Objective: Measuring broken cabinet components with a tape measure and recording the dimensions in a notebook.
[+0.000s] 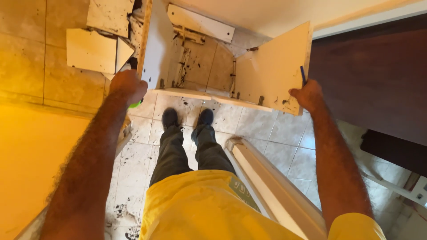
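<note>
Left hand (128, 86) is gripping the left side panel (156, 44) of a white cabinet carcass (209, 66), fingers closed around its lower edge, with something small and green showing beneath the palm. Right hand (307, 94) is clasping the lower corner of the right side panel (273, 66), thumb wrapped over the rim beside a thin blue object. Head view: the carcass is being held up at arm's length above the tiled floor (275, 133), well in front of the person's dark shoes (187, 118).

- Handling: flat laminated board, stiff, probably bulky and fairly heavy; joints are looking loose, so both side panels seem the safest grips.
- Surfaces: smooth pale faces, raw edges, small metal fittings along the bottom rail.
- Surroundings: broken wall tiles (98, 35), speckled floor debris, a long white board (275, 191) leaning nearby.
</note>
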